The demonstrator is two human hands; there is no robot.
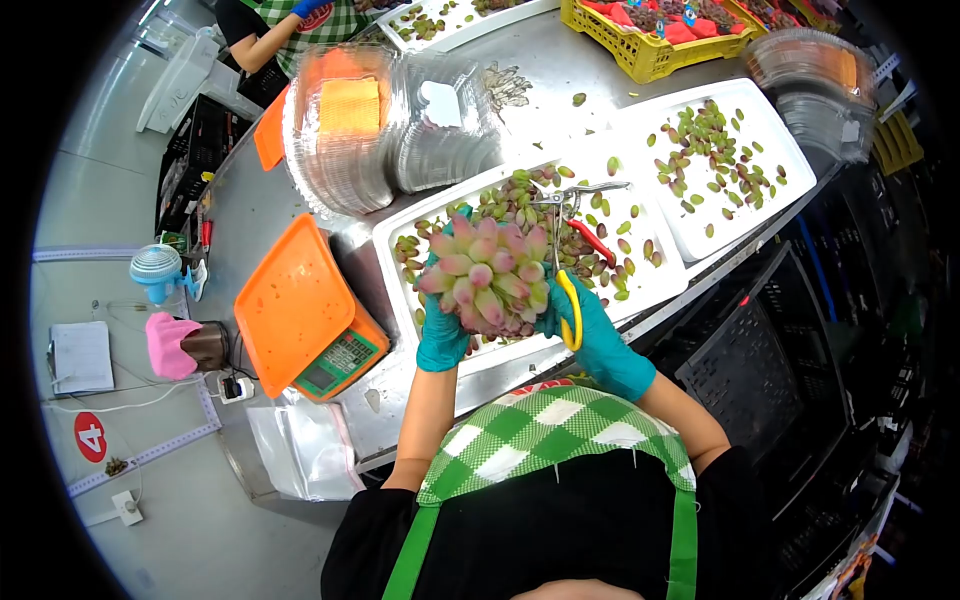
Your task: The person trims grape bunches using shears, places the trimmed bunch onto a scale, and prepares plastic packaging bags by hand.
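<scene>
A large pink-and-green succulent rosette (484,272) is held up over a white tray (650,285). My left hand (442,335), in a teal glove, is closed around its left side. In my gloved right hand (607,350) are yellow-handled scissors (568,318), their blades pointing away from me. That hand's fingers are also at the rosette's right edge, partly hidden behind it. Beyond them, red-handled pruning shears (592,242) lie in the tray among loose leaves and smaller succulent pieces (515,202).
An orange scale (295,310) stands at the left, near stacked clear plastic containers (345,150). A second white tray (790,205) holds scattered leaves. At the back is a yellow crate (645,62); a co-worker's arm (262,45) shows at top left.
</scene>
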